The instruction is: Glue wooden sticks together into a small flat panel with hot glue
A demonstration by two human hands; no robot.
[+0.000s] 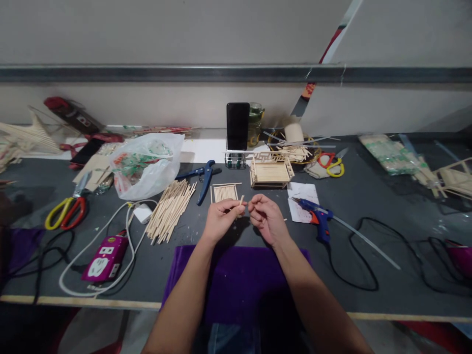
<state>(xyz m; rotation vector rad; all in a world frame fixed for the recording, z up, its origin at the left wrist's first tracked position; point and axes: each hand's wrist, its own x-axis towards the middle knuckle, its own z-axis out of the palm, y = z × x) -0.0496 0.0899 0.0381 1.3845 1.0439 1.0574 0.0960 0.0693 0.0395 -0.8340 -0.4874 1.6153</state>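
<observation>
Above the purple cloth [236, 275], a short wooden stick [241, 200] sits pinched in left hand [221, 219] fingertips; right hand [266, 216] grip closed, just beside it. Looks like fitting sticks for the flat panel [224, 192] behind; next needs steady alignment w/ glue gun [317, 216] near on counter [368, 196]

Both bare forearms reach from the near edge toward the middle, converging. The left hand [221, 217] is curled, thumb and fingers pinched together, knuckles turned left. The right hand [266, 216] sits just right of it, back upward, fingers bent inward with tips pinched toward the left hand's fingertips.
</observation>
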